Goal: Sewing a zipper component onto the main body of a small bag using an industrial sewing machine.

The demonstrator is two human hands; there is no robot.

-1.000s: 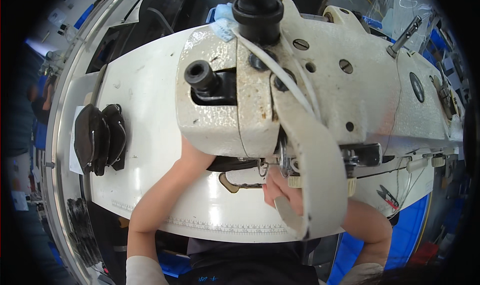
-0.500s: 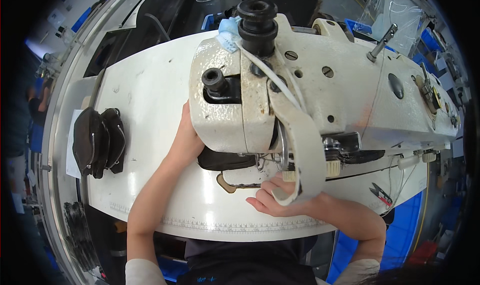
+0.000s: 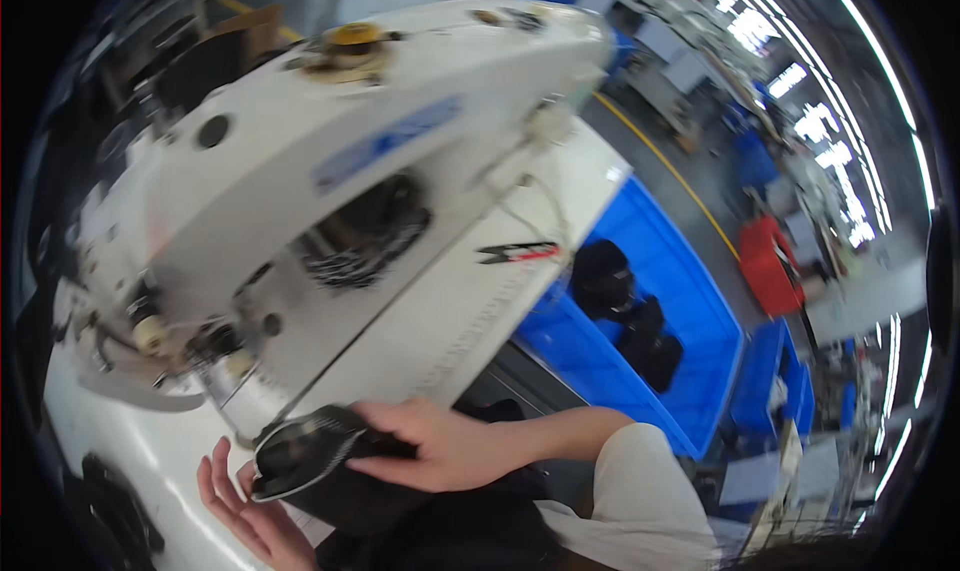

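Observation:
A black zippered pouch (image 3: pixel 330 486) is in my right hand (image 3: pixel 435 446), pinched between thumb and fingers at the front edge of the white sewing table (image 3: pixel 480 316). The zipper curves along its upper rim. My left hand (image 3: pixel 255 521) is beside the pouch's left end, fingers spread; whether a fingertip touches the pouch I cannot tell. Just beyond the pouch stands the white sewing machine (image 3: pixel 260 166), its needle area blurred. More dark pouches (image 3: pixel 118 506) lie at the lower left, smeared by motion.
Thread snips (image 3: pixel 520 254) with a red part lie on the table, to the right of the machine. Against the table's right side stands a large blue bin (image 3: pixel 715 361) with several black items (image 3: pixel 640 336) inside. A red bin (image 3: pixel 770 266) is farther off on the floor.
The view has swung to the right, bringing the blue bin into sight. The black pouch has come out from under the machine head to the table's front edge, now in my right hand.

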